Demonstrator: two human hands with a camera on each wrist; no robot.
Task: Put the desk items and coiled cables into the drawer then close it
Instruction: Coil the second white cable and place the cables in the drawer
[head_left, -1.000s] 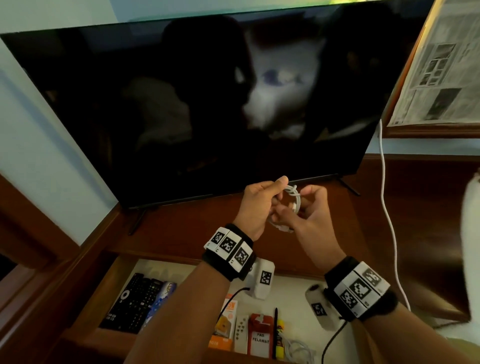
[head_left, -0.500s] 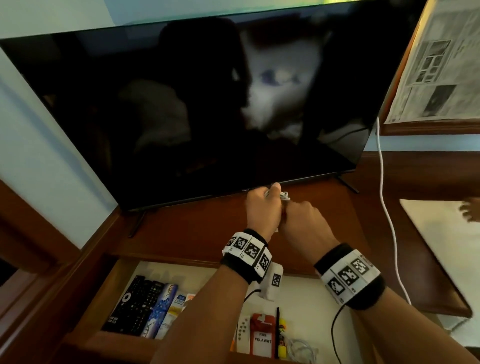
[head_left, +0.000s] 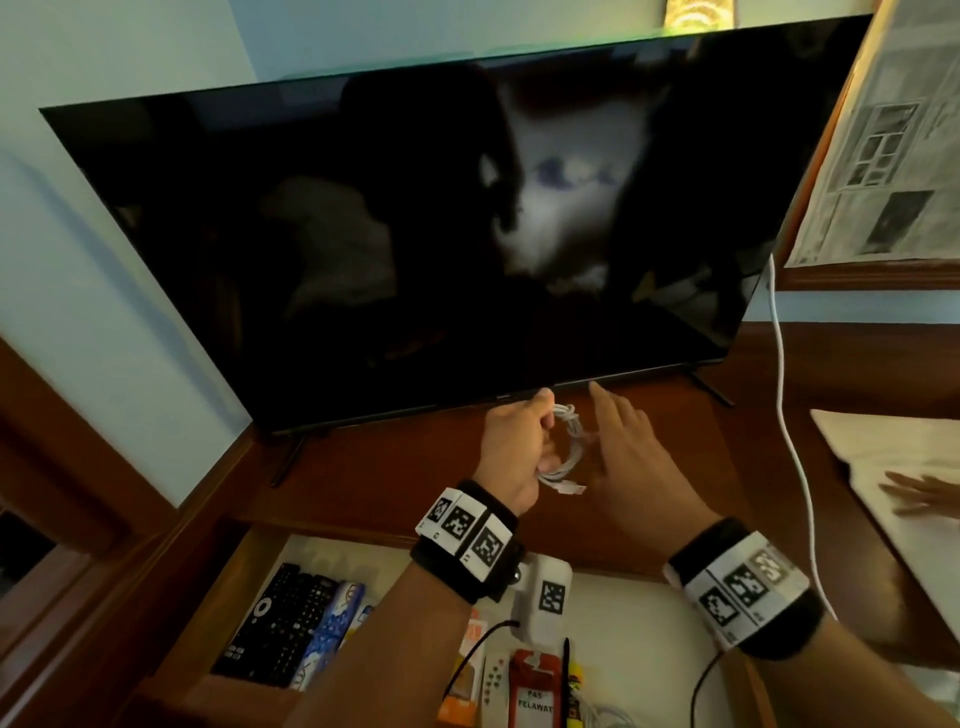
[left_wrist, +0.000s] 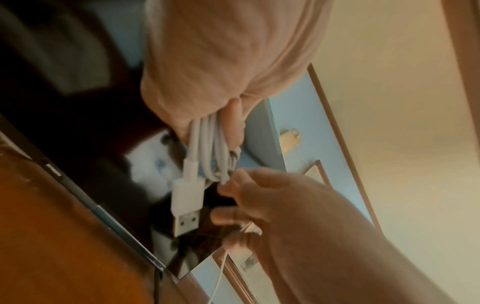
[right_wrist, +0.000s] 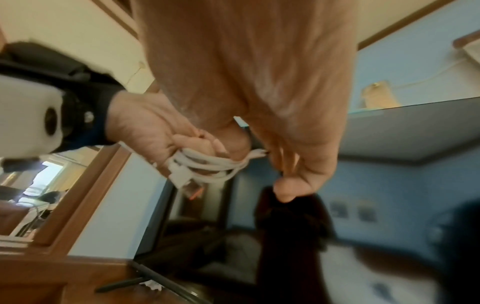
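A coiled white USB cable (head_left: 569, 447) hangs above the wooden desk top (head_left: 389, 467), just in front of the TV's lower edge. My left hand (head_left: 511, 452) grips the coil in curled fingers; in the left wrist view its USB plug (left_wrist: 185, 203) dangles free below the coil (left_wrist: 207, 148). My right hand (head_left: 618, 441) is beside the coil with fingers straight, its fingertips (left_wrist: 233, 216) close to the loops. The drawer (head_left: 249, 561) stands open below my wrists. It holds a black remote (head_left: 283, 623), blue packs, a red card holder (head_left: 535, 696), a pen and another white cable (head_left: 608, 717).
A large dark TV (head_left: 415, 234) fills the back of the desk. A loose white cord (head_left: 784, 415) runs down at the right, below a framed picture (head_left: 893, 130). Another person's hand (head_left: 914, 493) rests on a pale sheet at the far right.
Both hands were closed together on the coil half a second ago. My right hand has since let go and spread its fingers, while my left hand keeps hold of the cable.
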